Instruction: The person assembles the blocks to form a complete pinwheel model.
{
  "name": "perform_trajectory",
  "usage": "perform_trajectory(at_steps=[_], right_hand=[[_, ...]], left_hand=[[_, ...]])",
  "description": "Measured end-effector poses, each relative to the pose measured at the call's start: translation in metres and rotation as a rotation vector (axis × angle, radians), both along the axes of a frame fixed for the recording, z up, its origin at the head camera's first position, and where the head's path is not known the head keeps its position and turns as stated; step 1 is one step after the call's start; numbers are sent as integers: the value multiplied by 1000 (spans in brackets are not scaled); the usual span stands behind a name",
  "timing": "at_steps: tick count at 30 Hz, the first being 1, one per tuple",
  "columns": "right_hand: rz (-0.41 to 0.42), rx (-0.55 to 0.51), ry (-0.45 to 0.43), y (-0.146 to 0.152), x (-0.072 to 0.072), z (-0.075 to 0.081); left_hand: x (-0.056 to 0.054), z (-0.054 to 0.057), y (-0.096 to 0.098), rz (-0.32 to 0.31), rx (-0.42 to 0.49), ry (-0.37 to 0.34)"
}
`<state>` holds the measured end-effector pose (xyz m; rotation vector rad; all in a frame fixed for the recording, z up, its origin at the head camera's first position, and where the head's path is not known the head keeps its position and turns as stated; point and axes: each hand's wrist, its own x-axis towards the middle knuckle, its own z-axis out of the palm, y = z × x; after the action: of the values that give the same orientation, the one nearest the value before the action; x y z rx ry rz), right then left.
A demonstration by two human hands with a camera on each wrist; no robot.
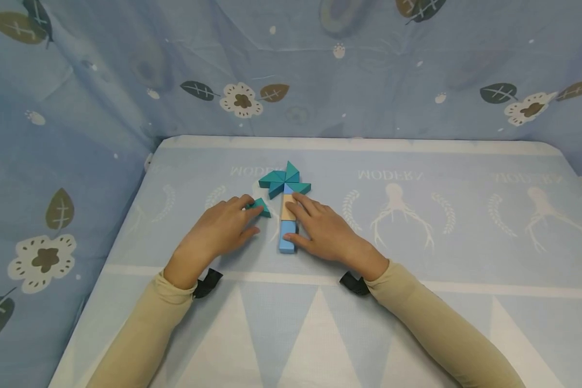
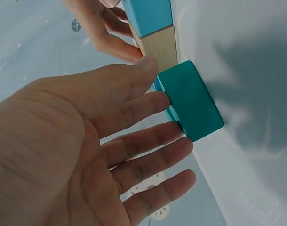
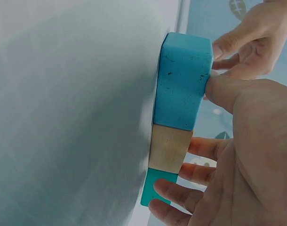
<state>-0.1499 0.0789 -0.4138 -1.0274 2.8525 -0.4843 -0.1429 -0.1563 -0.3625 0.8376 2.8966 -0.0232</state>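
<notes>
My left hand [image 1: 228, 226] is at a loose teal triangular block [image 1: 261, 207], left of a row of blocks. In the left wrist view its extended fingertips are right at a teal block face [image 2: 193, 101]. My right hand [image 1: 327, 229] lies along the row's right side, thumb on the long blue block [image 1: 287, 229] and fingertips by the wooden block [image 1: 288, 207]. In the right wrist view the thumb is at the blue block's [image 3: 183, 80] edge. Above the row, several teal triangular blocks [image 1: 274, 178] form a pinwheel, with a small blue triangle [image 1: 288, 188] beneath its centre.
A pale blue patterned cloth [image 1: 465, 215] covers the table. Behind and to the left hangs a blue floral curtain [image 1: 126, 43]. Black straps [image 1: 207, 283] show at both wrists, below the beige sleeves [image 1: 145, 323].
</notes>
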Motion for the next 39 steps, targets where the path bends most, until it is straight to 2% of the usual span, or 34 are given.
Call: perform_trajectory(at_steps=[7,16,28,35,39], right_hand=[[0,-5,-4,-1,-1,-1],[0,-12,-1,-1,-1,-1],[6,-16,2,0,-1,0],[9,-15,6,0,0,0],[9,-18,5,0,0,0]], left_hand=[[-3,-4,-1,-45,52,39],[-4,-8,2,-27,139,21],[-9,-13,5,-62,227,12],[-13,-21,7,-96,253,54],[-13,-19,5,-100,246,79]])
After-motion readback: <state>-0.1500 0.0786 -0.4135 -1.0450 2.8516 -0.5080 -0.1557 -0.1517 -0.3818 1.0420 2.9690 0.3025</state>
